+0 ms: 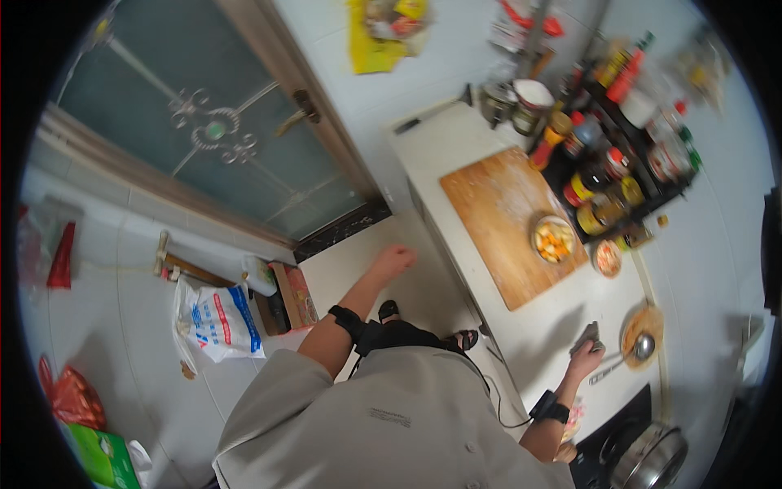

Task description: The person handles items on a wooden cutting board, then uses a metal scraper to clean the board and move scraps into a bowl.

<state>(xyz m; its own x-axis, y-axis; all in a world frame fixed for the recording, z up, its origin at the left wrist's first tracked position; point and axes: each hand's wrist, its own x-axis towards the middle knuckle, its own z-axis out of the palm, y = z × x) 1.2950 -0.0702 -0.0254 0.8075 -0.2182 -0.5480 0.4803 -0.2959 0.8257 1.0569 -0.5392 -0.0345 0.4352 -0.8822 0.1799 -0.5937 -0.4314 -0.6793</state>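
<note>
My right hand holds a grey cloth above the white countertop. My left hand, blurred, hangs over the floor with its fingers curled; nothing shows in it. On the counter lies a wooden cutting board with whitish powder on it, and a bowl of yellow and orange chunks stands at its right side. Beside the board is a small bowl of reddish and pale pieces. A metal ladle rests on a round tan board or plate, right of my right hand.
Sauce bottles crowd a black rack along the wall. A steel pot stands on the black stove. At left are a glass-paned door, a white printed sack and a cardboard box. A cable runs beside my right arm.
</note>
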